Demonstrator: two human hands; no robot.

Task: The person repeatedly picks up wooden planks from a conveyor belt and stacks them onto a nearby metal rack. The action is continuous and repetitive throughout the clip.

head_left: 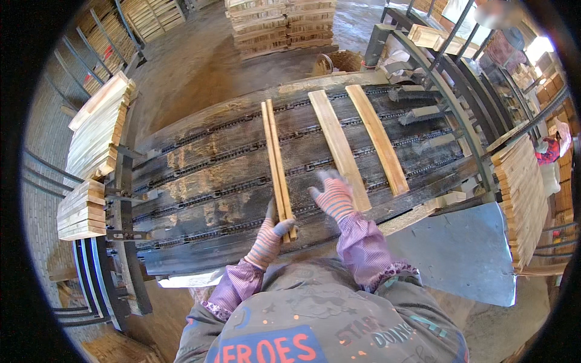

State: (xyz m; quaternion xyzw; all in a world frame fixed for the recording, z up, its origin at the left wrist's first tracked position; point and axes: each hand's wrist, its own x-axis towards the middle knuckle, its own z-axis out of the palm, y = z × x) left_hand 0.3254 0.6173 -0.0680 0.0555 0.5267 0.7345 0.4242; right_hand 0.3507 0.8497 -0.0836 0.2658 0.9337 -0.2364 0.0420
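Note:
My left hand (267,239), in a striped work glove with grey fingertips, is closed around the near end of two narrow wooden boards (276,166). They stand on edge, side by side, on the dark chain conveyor (209,199). My right hand (334,195), gloved alike, hovers just right of them with thumb and fingers apart, slightly smeared by motion. It holds nothing that I can see. Nearest to it is a flat wooden board (338,145) lying across the chains. Farther right, another flat board (378,142) lies at a similar slant.
Stacked boards (97,139) stand left of the conveyor, with more stacked boards (519,199) at the right. Over the conveyor's right end curves a metal frame (463,112). A sheet-metal plate (457,251) lies at the near right. Beyond are a woven basket (346,61) and a person (505,51).

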